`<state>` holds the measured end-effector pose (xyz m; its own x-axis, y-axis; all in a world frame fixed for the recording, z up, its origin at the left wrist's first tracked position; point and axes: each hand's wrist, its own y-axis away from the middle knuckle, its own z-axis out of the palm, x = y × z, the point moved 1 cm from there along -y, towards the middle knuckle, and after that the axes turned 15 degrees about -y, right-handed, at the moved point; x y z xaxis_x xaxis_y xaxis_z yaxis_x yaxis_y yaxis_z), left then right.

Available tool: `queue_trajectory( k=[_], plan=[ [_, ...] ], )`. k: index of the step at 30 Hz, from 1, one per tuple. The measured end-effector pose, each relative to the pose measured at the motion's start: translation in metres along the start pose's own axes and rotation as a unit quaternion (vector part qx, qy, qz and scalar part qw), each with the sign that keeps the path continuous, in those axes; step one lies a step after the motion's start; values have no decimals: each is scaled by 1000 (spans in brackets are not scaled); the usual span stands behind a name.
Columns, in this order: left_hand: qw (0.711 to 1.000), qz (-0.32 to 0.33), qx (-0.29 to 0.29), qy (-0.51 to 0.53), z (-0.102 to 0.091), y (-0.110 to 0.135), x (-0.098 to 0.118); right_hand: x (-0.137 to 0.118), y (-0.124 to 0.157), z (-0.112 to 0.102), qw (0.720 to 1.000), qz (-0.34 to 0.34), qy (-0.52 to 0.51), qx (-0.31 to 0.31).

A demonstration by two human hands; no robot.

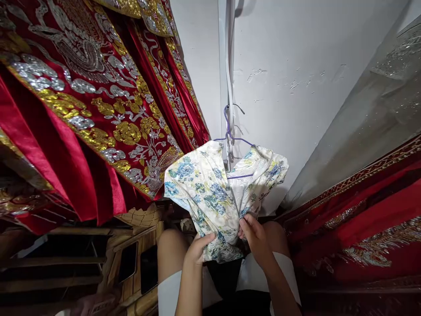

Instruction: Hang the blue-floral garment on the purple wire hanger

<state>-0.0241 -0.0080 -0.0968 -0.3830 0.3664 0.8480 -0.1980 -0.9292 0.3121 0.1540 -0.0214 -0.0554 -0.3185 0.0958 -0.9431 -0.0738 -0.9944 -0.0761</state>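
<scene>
A white blouse [217,193] with blue and yellow flowers hangs in front of me on a purple wire hanger [227,134]. Its short sleeves spread to both sides, and the front crosses over in a V. My left hand [199,248] grips the lower left of the blouse, thumb on the front and the other fingers behind the cloth. My right hand [252,235] pinches the front edge of the fabric near the middle. The hem hangs just above my lap, between my knees.
Red garments with gold and silver sequins [108,101] hang at the left. More red embroidered cloth [371,232] and a clear plastic cover [365,114] are at the right. A bamboo bench [131,287] holding a dark phone [127,262] stands at lower left. Behind is a white wall [279,57].
</scene>
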Motion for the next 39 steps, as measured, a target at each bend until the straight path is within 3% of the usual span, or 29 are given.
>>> queue_trajectory(
  k=[3, 6, 10, 11, 13, 15, 17, 20, 21, 26, 30, 35, 39],
  plan=[
    [1000, -5, 17, -22, -3, 7, 6, -9, 0, 8, 999, -1, 20, -43],
    [998, 4, 47, -41, 1, 6, 9, -13, 4, 7, 999, -5, -6, -43],
    [977, 105, 169, -71, 2, -14, 7, -10, 7, -1, 999, 7, -33, 1],
    [959, 152, 227, -78, 1, -19, 6, -8, 7, -2, 999, 13, -36, 9],
    [895, 248, 355, -106, -2, -24, 4, -5, 5, -2, 999, 25, -46, 15],
    [830, 322, 427, -160, 1, -20, 1, -2, 2, 2, 997, 39, -59, 12],
    [822, 358, 371, -244, 12, -12, 0, -1, 0, 9, 997, 58, -59, -3],
    [849, 345, 188, -352, 38, 0, -1, -2, 0, 22, 996, 75, -28, -41],
    [853, 336, 155, -368, 46, 3, -2, -3, 1, 25, 996, 74, -15, -51],
    [849, 331, 151, -383, 63, 2, -7, -20, -9, 25, 998, 37, 27, -31],
    [839, 337, 134, -405, 66, -11, -18, -62, -53, 23, 999, -30, 38, -10],
    [841, 334, 103, -414, 70, -27, -35, -125, -113, 45, 996, -86, -3, -21],
    [838, 331, 72, -428, 70, -33, -33, -141, -126, 58, 992, -122, -20, -25]
  ],
)
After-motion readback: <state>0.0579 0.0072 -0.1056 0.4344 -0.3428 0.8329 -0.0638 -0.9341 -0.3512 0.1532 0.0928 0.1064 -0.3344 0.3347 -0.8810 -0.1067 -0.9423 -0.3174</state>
